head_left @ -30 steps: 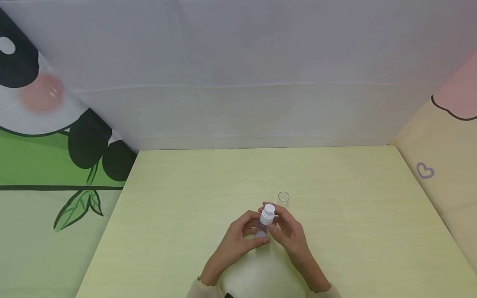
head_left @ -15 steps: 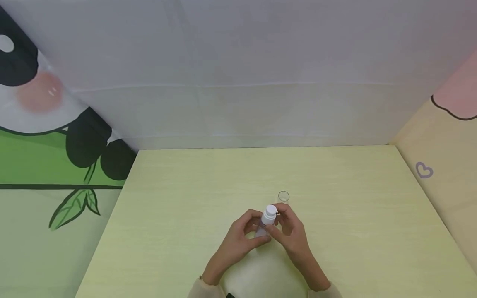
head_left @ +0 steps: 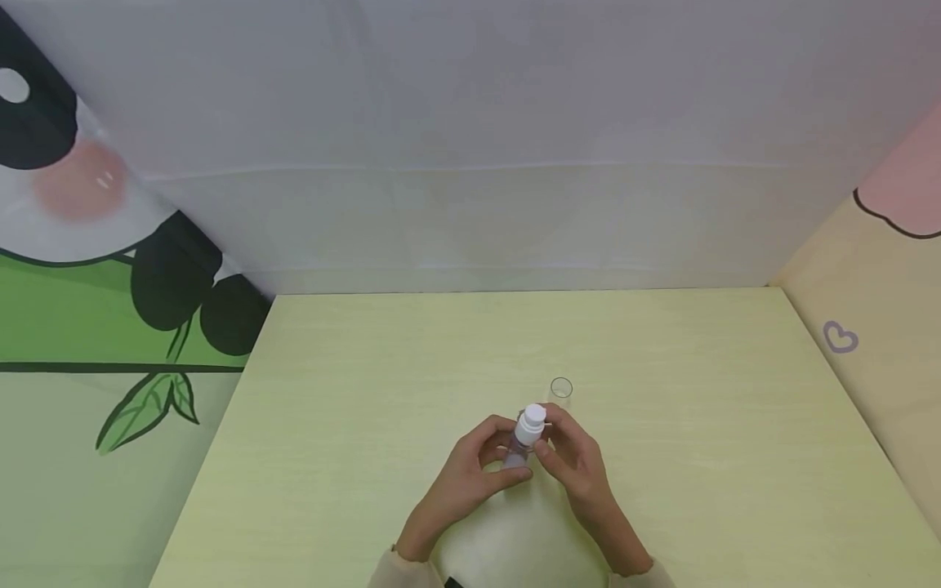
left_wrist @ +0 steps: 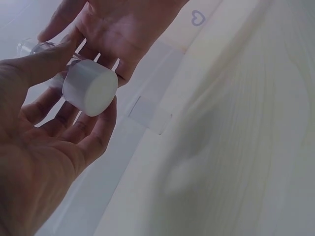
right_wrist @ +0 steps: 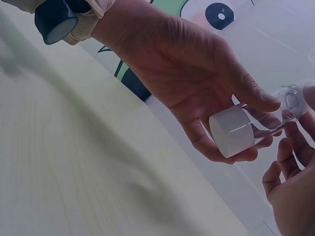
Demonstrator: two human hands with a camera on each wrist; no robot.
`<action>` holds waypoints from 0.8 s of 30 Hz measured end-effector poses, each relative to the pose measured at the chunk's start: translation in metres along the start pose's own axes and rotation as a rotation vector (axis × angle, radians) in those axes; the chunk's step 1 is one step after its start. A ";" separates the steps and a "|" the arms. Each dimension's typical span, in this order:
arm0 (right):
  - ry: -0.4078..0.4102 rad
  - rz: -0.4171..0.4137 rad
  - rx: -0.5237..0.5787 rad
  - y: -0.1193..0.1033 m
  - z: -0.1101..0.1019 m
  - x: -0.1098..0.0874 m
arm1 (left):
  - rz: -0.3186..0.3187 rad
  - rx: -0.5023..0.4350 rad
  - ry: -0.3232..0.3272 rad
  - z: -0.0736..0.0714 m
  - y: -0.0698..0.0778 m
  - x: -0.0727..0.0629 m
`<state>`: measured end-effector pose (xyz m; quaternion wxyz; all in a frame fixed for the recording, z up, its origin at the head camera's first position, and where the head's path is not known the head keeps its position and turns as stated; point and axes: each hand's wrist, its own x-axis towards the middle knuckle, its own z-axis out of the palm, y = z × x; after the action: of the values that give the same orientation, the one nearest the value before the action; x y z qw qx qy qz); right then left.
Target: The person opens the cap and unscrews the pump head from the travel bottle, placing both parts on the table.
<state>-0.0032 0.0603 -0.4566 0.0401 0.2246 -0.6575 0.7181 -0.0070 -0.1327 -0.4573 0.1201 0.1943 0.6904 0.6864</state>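
A small pump bottle (head_left: 531, 426) with a white top and a clear body is held tilted above the table. Its white base (right_wrist: 231, 132) faces the wrist cameras, and the clear body (right_wrist: 268, 120) shows above it. My left hand (head_left: 470, 472) grips the lower part, thumb in front and fingers behind. Around the upper part curl the fingers of my right hand (head_left: 577, 465), with its thumb by the white collar; exact contact there is partly hidden. Just beyond the hands, a clear cylindrical piece (head_left: 561, 389), like a cap, stands on the table.
A pale yellow table (head_left: 353, 384) meets a grey-white wall covering (head_left: 470, 220) at the back. Printed panels stand on both sides, the left with cartoon shapes (head_left: 176, 278), the right with a heart (head_left: 840, 336). A dark block (right_wrist: 55, 20) sits at the right cuff.
The right thumb closed in on the bottle half a second ago and has since drawn slightly back. The bottle shifted a little right, then slightly back. The left hand keeps its grip.
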 end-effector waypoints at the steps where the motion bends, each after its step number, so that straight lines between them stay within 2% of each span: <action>1: -0.002 -0.005 0.011 0.000 0.000 0.000 | 0.000 0.001 0.000 0.000 0.000 0.000; 9: -0.019 -0.005 0.090 -0.006 0.004 0.001 | -0.015 0.029 -0.003 -0.004 0.000 -0.007; 15: -0.040 -0.036 0.109 -0.009 0.008 0.004 | -0.064 0.092 0.033 -0.011 -0.003 -0.015; 19: -0.019 -0.064 0.022 -0.010 0.010 0.007 | -0.099 0.126 0.072 -0.019 -0.007 -0.023; 24: 0.012 -0.083 -0.167 -0.011 0.012 0.011 | -0.120 0.162 0.119 -0.029 -0.009 -0.033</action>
<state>-0.0057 0.0475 -0.4425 0.0925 0.2432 -0.7048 0.6600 0.0091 -0.1735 -0.4689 0.1035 0.1206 0.7600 0.6301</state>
